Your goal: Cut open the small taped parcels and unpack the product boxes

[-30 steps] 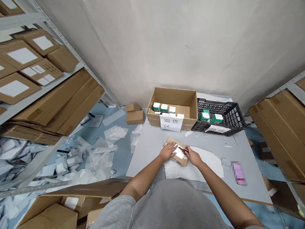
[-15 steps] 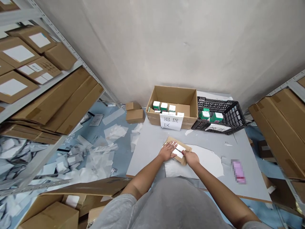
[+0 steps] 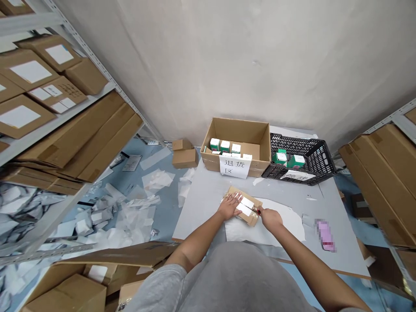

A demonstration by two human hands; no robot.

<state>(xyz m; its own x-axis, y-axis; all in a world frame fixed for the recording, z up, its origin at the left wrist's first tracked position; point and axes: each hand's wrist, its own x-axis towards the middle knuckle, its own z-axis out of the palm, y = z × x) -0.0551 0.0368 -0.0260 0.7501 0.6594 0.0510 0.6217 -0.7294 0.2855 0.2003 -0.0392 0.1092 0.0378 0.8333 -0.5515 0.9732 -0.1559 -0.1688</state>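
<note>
A small cardboard box (image 3: 251, 220) with a white label lies at a slant on the table, partly over a sheet of white paper (image 3: 286, 221). My left hand (image 3: 230, 206) rests on the box's left side, fingers spread flat. At the box's right edge, my right hand (image 3: 270, 218) is closed around a small cutter (image 3: 258, 212) with a bit of red on it. The cutter's tip points left over the box, along a dark line across the label. Its handle is mostly hidden in my fingers.
Behind stand an open carton (image 3: 241, 130) and a black plastic crate (image 3: 320, 156), both holding green-and-white boxes. A pink blurred item (image 3: 325, 234) lies on the table (image 3: 201, 208) at right. Shelves with cartons (image 3: 30, 71) flank both sides; paper scraps (image 3: 136, 216) cover the floor.
My right hand has moved to the right with the cutter, from the label to the box's right edge. My left hand stays on the box.
</note>
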